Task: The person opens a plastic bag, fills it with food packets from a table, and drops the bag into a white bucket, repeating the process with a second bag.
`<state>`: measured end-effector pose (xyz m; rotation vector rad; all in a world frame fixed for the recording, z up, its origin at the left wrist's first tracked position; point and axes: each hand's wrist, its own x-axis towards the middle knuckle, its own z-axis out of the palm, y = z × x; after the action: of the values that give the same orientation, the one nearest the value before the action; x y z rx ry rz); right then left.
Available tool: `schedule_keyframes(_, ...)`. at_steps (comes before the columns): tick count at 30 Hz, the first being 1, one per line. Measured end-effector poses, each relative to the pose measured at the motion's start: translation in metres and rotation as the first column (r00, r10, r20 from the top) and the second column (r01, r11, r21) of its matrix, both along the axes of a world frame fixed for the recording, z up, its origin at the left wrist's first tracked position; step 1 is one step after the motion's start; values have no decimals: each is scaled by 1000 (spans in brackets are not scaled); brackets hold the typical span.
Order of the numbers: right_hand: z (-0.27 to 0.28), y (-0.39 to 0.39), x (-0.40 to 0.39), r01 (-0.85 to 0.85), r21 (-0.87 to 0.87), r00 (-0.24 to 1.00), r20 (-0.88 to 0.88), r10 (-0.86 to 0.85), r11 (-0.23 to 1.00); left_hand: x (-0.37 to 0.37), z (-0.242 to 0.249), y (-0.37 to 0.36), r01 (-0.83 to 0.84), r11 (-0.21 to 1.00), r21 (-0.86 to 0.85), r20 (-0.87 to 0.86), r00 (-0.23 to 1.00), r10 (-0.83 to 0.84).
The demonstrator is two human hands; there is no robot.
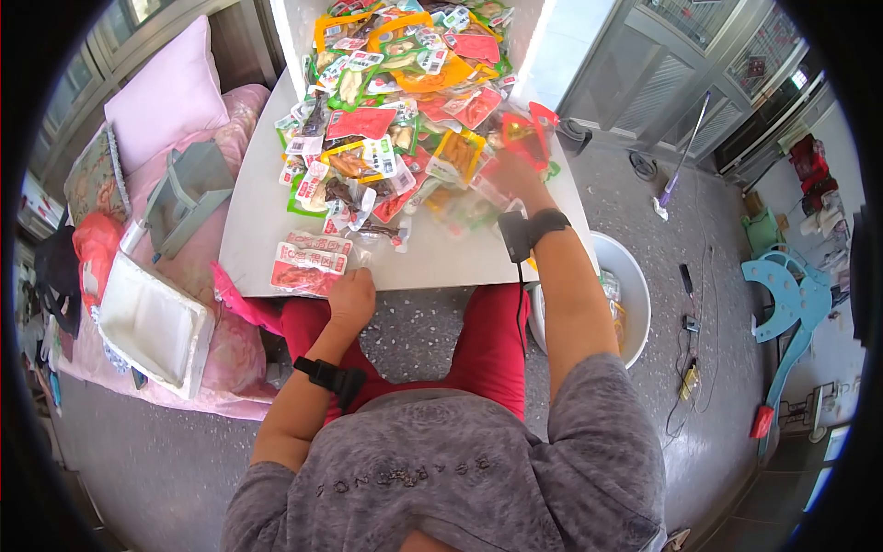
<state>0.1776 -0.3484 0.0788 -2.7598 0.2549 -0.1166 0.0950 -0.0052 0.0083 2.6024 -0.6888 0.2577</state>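
A heap of packaged snack packets (359, 161) in red, yellow, green and clear wrappers covers the far part of the white table (441, 262). My left hand (352, 296) is closed at the table's front edge, beside a small stack of red-and-white packets (311, 267), its fingertips at the stack's right side. My right hand (517, 179) reaches over the right side of the heap, smeared by motion, with a blurred red packet (524, 138) just beyond it. Whether its fingers hold anything is unclear.
Right of my legs stands a white bucket (635, 294) with packets inside. Left are a pink-covered couch (244, 368), a foam box lid (152, 317) and a grey plastic piece (189, 198). Cables (694, 368) and a blue plastic stand (791, 304) lie at the right.
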Motion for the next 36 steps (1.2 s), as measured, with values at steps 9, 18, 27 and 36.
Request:
schedule_keyframes(9,50,0,-14,-12,-21,957,289,17,1000,0,-4,1,-20,999,-43,0,1000,20)
schedule_keyframes(18,51,30,-84,-300,873,876,411,-251,384,-8,19,3,-129,944,-303,-78,991,111)
schedule_keyframes(27,-15,141,-127,4,999,987,-13,-163,-54,-11,36,2,-159,924,-346,-135,984,119)
schedule_keyframes(36,-58,171,-122,-4,991,982,-22,-187,-137,-8,35,2,-131,982,-137,-11,991,131)
